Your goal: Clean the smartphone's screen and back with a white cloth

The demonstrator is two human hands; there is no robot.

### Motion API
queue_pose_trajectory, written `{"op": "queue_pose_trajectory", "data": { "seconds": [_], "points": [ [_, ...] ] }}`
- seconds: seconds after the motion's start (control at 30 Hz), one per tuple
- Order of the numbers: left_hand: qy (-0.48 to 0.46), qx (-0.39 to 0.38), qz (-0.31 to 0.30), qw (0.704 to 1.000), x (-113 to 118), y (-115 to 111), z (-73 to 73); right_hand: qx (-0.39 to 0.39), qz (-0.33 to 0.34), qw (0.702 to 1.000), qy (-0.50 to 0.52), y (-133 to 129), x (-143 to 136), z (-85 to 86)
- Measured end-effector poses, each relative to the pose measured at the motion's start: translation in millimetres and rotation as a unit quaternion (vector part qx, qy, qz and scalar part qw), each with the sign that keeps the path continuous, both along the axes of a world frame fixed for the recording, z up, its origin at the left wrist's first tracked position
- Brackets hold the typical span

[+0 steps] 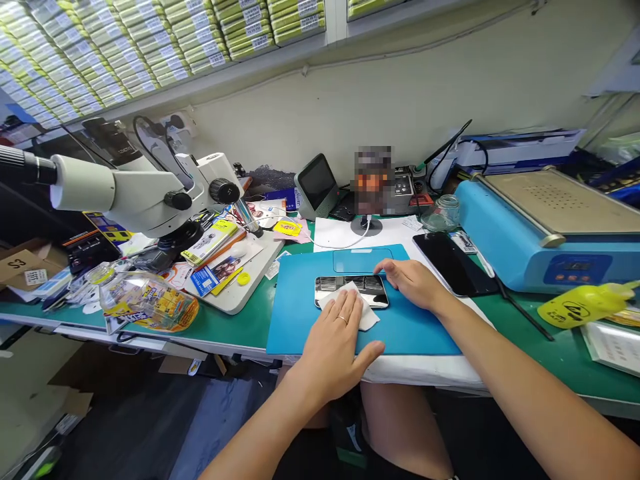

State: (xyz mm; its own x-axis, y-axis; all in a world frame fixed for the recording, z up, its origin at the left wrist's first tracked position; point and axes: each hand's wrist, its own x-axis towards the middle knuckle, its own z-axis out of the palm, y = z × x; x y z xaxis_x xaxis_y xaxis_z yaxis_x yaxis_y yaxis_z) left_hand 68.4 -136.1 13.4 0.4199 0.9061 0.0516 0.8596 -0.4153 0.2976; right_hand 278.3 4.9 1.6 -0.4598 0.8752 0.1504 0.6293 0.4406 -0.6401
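Observation:
A smartphone (376,283) with a glossy, mirror-like face lies lengthwise on a blue mat (295,327). On top of it is a folded white wipe (369,319), pressed down under the flat, stretched fingers of my left hand (336,340), whose thumb sticks out to the right. My right hand (413,280) is closed at the phone's upper right corner, its fingers bent against the edge; part of the contact is hidden. Just behind the phone, a thin clear panel with a dark outline (367,260) rests on the mat.
Right of the mat are a larger dark phone (453,263), a blue heating plate machine (560,227) and a yellow squeeze bottle (585,305). A microscope (150,193) and a plastic jar (150,303) stand left. Behind are a small display (317,185) and a glass jar (443,213).

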Motion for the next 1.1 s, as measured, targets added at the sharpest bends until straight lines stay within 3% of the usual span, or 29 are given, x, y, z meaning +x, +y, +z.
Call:
{"op": "queue_pose_trajectory", "data": {
  "seconds": [0.27, 0.57, 0.8, 0.9, 1.1],
  "points": [
    [-0.004, 0.002, -0.010, 1.000, 31.7, 50.8, 2.9, 0.005, 0.004, 1.000, 0.007, -2.6, 0.3, 1.7],
    [-0.017, 0.009, 0.021, 1.000, 35.2, 22.4, -4.0, 0.003, 0.008, 1.000, 0.001, -4.2, 0.4, 5.7],
    [-0.007, -0.001, -0.003, 1.000, 55.5, 53.2, 1.0, 0.004, 0.004, 1.000, 0.019, -0.6, 2.0, 1.4],
    [0.004, 0.006, 0.002, 1.000, 60.9, 56.2, 2.4, -0.003, -0.002, 0.999, 0.043, -1.4, 2.4, 2.2],
    [-0.019, 0.007, -0.002, 1.000, 52.1, 17.3, -3.7, -0.004, -0.005, 0.999, 0.047, -4.2, 2.0, 3.8]
  ]
}}
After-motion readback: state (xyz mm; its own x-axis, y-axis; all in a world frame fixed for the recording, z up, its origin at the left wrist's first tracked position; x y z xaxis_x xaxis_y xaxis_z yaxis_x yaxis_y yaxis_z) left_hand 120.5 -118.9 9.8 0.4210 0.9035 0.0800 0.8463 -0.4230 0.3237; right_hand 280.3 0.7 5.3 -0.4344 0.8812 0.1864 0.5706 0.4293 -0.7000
